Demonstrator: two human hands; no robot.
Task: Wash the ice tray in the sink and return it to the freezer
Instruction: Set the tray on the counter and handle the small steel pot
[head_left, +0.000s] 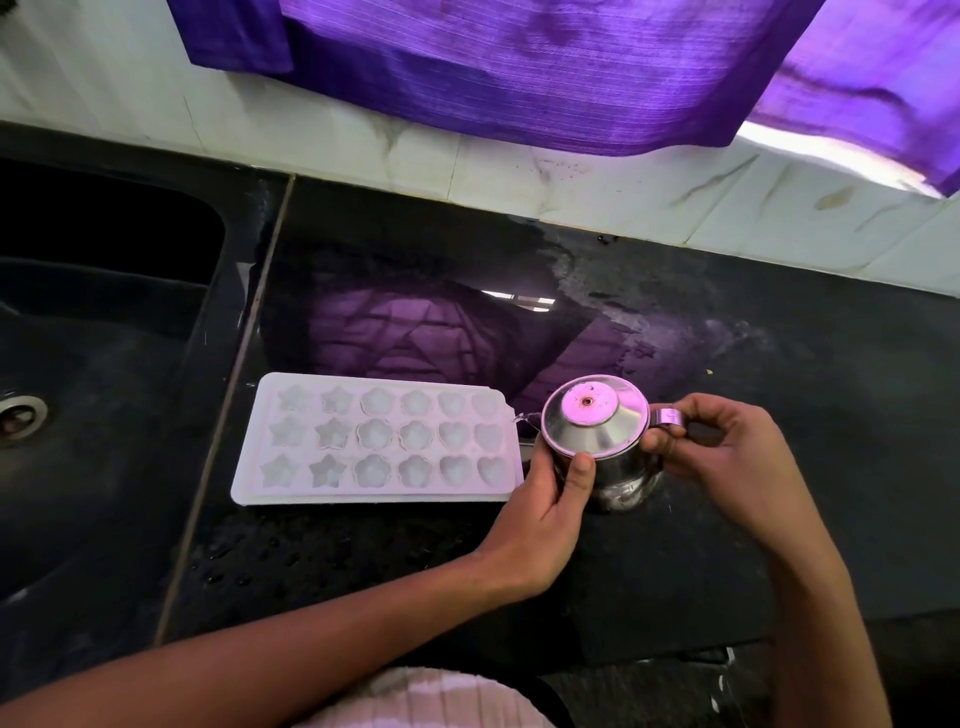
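Ice tray (377, 440), white with star, flower and heart moulds, lies flat on the dark wet worktop (779, 415) between the sink (104, 322) and a small steel lidded pot (597, 431), its right edge just beside the pot. Left hand (550, 504) grasps the pot's body with its thumb on the lid rim, while the right hand (727, 447) pinches the handle (669, 416). Moulds seem filled, though glare leaves that unsure.
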